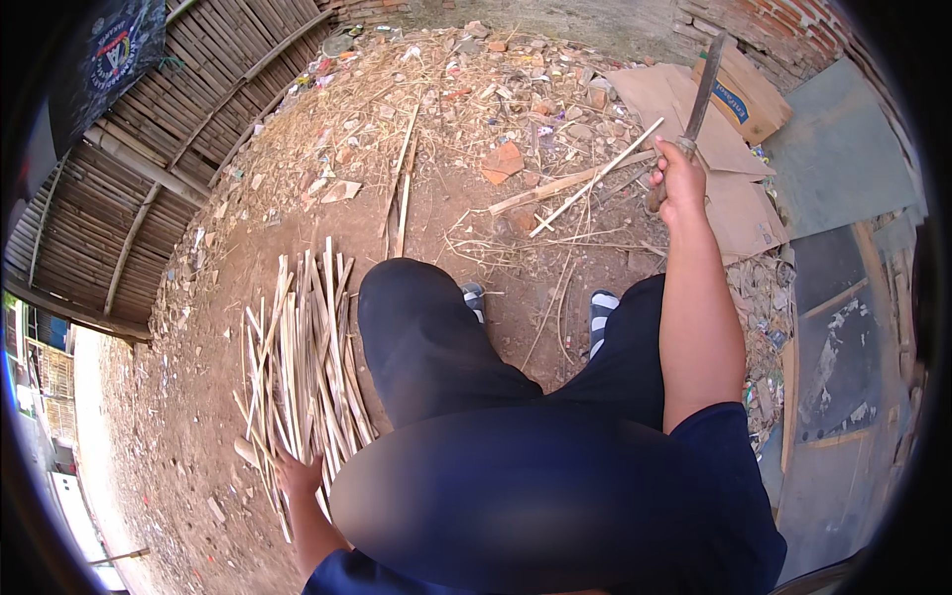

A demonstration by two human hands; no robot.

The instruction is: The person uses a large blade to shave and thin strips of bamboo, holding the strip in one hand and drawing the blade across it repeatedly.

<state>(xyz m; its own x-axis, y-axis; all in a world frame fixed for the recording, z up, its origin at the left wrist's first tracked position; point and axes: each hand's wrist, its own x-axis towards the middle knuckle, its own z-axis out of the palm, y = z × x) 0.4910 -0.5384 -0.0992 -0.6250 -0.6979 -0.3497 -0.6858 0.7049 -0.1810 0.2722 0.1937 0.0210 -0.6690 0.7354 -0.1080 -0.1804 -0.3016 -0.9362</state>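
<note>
A machete (pixel 706 89) with a long dark blade is in my right hand (pixel 681 180), which is closed around its handle. The arm reaches forward, and the blade points up and away from me. On the ground left of my bent knee lies a bundle of pale split bamboo strips (pixel 307 347), roughly lengthwise. Low at its near left side, my left hand (pixel 299 476) touches the strips, thumb and fingers spread apart. Beneath the right hand, a thin pale strip (pixel 600 174) slants across a thicker piece of bamboo (pixel 555 186) on the ground.
Two long strips (pixel 405 188) lie beyond my left knee. Brick rubble and dry litter (pixel 476 99) cover the ground ahead. Flattened cardboard (pixel 739 203), a cardboard box (pixel 749 94) and grey sheets (pixel 843 149) are at right. A bamboo wall (pixel 208 89) stands at left.
</note>
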